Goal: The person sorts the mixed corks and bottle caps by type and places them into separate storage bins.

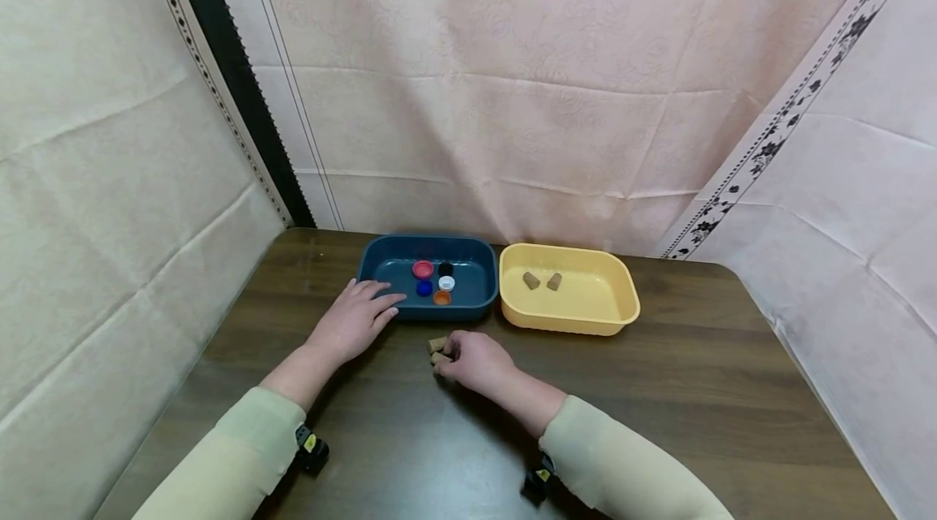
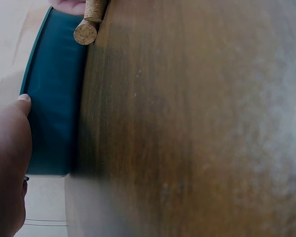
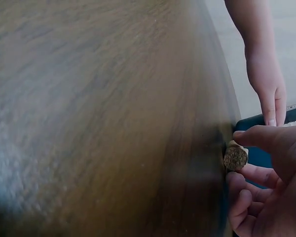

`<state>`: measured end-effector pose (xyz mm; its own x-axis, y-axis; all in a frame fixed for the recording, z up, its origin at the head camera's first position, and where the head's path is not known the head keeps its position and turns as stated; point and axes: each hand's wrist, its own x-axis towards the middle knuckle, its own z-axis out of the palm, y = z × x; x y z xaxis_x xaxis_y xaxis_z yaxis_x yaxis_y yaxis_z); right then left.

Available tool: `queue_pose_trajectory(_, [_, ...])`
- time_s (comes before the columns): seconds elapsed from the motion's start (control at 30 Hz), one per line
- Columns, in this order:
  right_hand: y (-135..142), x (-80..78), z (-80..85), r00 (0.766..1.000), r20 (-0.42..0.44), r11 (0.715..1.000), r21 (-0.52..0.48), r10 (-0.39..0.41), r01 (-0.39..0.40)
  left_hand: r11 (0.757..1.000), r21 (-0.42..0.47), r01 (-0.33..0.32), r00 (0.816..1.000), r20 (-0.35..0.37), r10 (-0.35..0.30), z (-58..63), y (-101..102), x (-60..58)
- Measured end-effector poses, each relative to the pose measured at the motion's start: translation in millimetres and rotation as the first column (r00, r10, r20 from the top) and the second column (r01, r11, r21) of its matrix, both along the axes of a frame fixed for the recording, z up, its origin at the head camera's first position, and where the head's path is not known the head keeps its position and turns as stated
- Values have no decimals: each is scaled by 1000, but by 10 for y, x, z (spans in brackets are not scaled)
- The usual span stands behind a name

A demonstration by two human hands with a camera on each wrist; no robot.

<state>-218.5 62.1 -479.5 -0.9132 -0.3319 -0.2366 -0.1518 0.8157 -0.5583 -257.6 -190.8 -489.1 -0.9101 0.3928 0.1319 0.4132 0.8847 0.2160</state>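
Note:
My left hand point(image 1: 356, 318) lies over the near left rim of a dark blue tray point(image 1: 468, 313), its fingers extended and its thumb at the rim. In the left wrist view, the thumb point(image 2: 24, 102) touches the tray's edge. In front of the tray, two corks point(image 1: 437, 344) lie close together on the table. My right hand point(image 1: 479, 361) pinches the nearer one between thumb and fingers. The right wrist view has this cork point(image 3: 236, 157) end-on, with the thumb on one side and fingers on the other.
Inside the blue tray are several bottle caps, among them a red cap point(image 1: 422, 268) and a white cap point(image 1: 446, 283). To its right stands a yellow tray point(image 1: 571, 325) holding two corks point(image 1: 554, 281). Cloth point(image 1: 468, 97) hangs behind the wooden table point(image 1: 695, 373).

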Motion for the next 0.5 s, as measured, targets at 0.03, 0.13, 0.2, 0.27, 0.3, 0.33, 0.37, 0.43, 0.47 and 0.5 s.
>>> queue_pose_trajectory(0.03, [-7, 0, -2, 1000, -6, 1000, 5, 4, -4, 1000, -1, 0, 1000, 0, 0, -1, -1, 1])
queue_pose_trajectory(0.13, [-26, 4, -5, 1000, -22, 1000, 16, 15, -15, 1000, 0, 0, 1000, 1, 0, -2, -2, 2])
queue_pose_trajectory(0.2, [-37, 8, -5, 999, -32, 1000, 23, 22, -21, 1000, -1, 1, 1000, 2, -1, -6, 0, 1])
queue_pose_trajectory(0.27, [-45, 11, -7, 999, -38, 999, 29, 26, -25, 1000, 0, 1, 1000, 0, -1, -9, 0, 0])
queue_pose_trajectory(0.3, [-47, 11, -10, 999, -40, 999, 33, 27, -26, 1000, 0, 3, 1000, -1, -3, -9, 0, 2])
queue_pose_trajectory(0.33, [-48, 11, -11, 999, -41, 999, 36, 30, -28, 1000, 0, 3, 1000, -2, -3, -9, 0, 2])
queue_pose_trajectory(0.37, [-49, 10, -14, 999, -42, 999, 37, 32, -31, 1000, 0, 5, 1000, -3, -5, -8, 1, 3])
queue_pose_trajectory(0.43, [-49, 9, -16, 998, -43, 999, 38, 37, -35, 1000, 0, 4, 1000, -2, -4, -2, 0, 6])
queue_pose_trajectory(0.47, [-48, 7, -15, 998, -42, 999, 39, 38, -37, 1000, 1, 3, 1000, 1, -3, 3, -1, 7])
queue_pose_trajectory(0.5, [-48, 5, -15, 998, -39, 999, 38, 39, -38, 1000, 1, 3, 1000, 2, -3, 7, 0, 8])
